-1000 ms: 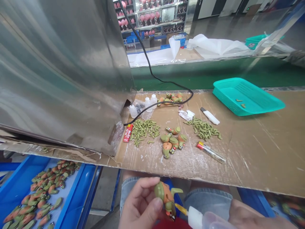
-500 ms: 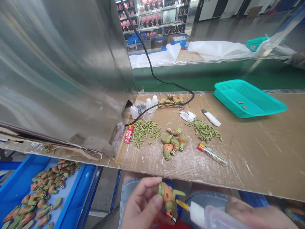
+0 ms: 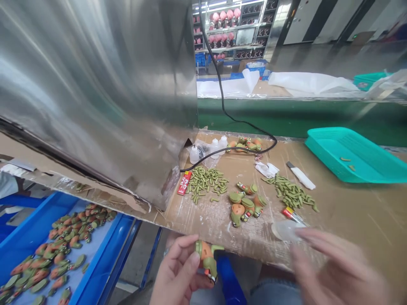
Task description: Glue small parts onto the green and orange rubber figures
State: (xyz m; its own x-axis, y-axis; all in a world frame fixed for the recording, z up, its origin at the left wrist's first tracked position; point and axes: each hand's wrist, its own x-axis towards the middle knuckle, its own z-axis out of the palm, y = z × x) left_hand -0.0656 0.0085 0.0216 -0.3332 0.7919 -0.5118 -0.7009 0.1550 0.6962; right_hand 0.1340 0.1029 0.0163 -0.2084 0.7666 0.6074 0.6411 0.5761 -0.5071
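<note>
1. Far left of the risks: the black cable [image 3: 276,142] loops close in front of the small white bottles [image 3: 214,147]; a tug on it could tip them over.
2. The green-and-orange animal figurine [image 3: 205,253] is held up just off the front edge of the counter [image 3: 365,224]. A loosened pinch could drop it below, and a knock could bend or dislodge the thin curved green piece [image 3: 218,247] jutting from its side.
3. The translucent bottle [image 3: 281,231] lies on its side near that edge, beside the red-and-yellow-ended tube [image 3: 288,212]. A brush from the fingers could roll it, and it may leak if its tip, which I cannot make out, is uncovered.
4. The knife [image 3: 303,178] lies beyond, its dark blade bare; a careless reach toward the heaped small green pieces [image 3: 293,192] could meet it.
5. Left hand [image 3: 180,271]: closed partway, thumb and fingers pinching the figurine's body.
6. Right hand [image 3: 340,264]: blurred, fingers extended and the thumb apart, no grip visible. Its fingertips overlap the translucent bottle's near end; whether they touch it, I cannot tell.
</note>
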